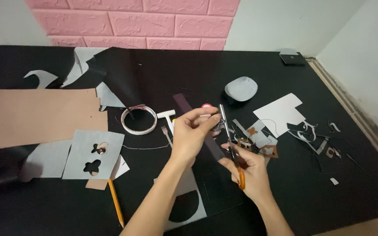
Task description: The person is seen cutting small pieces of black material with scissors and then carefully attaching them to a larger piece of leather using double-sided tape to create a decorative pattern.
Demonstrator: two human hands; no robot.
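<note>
1. A dark strip [206,133] of thin material runs slantwise above the middle of the black table [197,74], from near the small round red-and-white object [206,106] down toward the near edge.
2. The left hand [192,133] pinches the strip between thumb and fingertips near its upper part, fingers closed on it.
3. The right hand [249,170] is clenched through the orange handles of the scissors [231,144]; the blades point away from the person, along the strip's right edge, just beside the left fingertips. How far the blades are parted cannot be told.
4. Under the forearms, by the near edge, lies a grey sheet [194,196] with a half-round hole cut out.
5. Just left of the hands sit a small fork-like tool [166,134], a white T-shaped tool [167,116] and a tape ring [139,119]; a thin thread lies between them.
6. Farther left, a grey sheet with shaped holes [92,155] overlaps a brown board [36,116] that reaches the left edge; a yellow pencil [115,201] lies toward the near-left corner.
7. Right of the scissors is a crowded patch of scraps [259,140], then a white cut sheet [281,112] and curled offcuts [311,133].
8. A grey bowl-shaped piece [241,88] lies behind the hands; a small dark box [292,57] sits at the far-right corner.
9. Bare black surface shows along the far edge's middle and at the near-right corner.
</note>
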